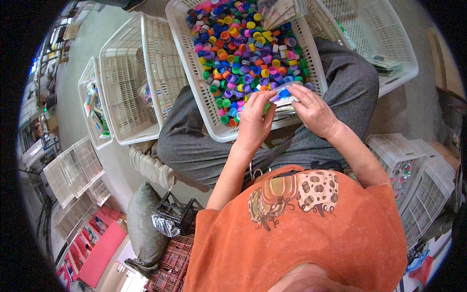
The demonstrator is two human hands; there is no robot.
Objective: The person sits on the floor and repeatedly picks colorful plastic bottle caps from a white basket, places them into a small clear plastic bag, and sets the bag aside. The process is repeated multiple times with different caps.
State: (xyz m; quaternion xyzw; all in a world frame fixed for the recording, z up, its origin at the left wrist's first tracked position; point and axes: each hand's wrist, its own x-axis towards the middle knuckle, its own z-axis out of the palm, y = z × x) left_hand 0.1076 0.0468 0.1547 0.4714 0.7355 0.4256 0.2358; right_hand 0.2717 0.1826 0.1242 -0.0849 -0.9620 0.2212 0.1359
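In front of my lap a white plastic basket (200,87) holds a heap of small coloured caps (238,53). Over its near edge, a small clear plastic bag (284,102) is pinched between my two hands. Something blue and some pale, flat printed pieces show in or behind the plastic; I cannot tell which. My left hand (255,115) grips the bag's left side, with a small green piece by its fingers. On the opposite side my right hand (314,110) has its fingertips closed on the bag's upper edge.
Clear packets of flat cards (283,12) lie at the basket's far right corner. White baskets (127,80) stand to the left, another (384,36) at the far right, and more crates (413,180) by my right side. A grey sack (145,224) sits at lower left.
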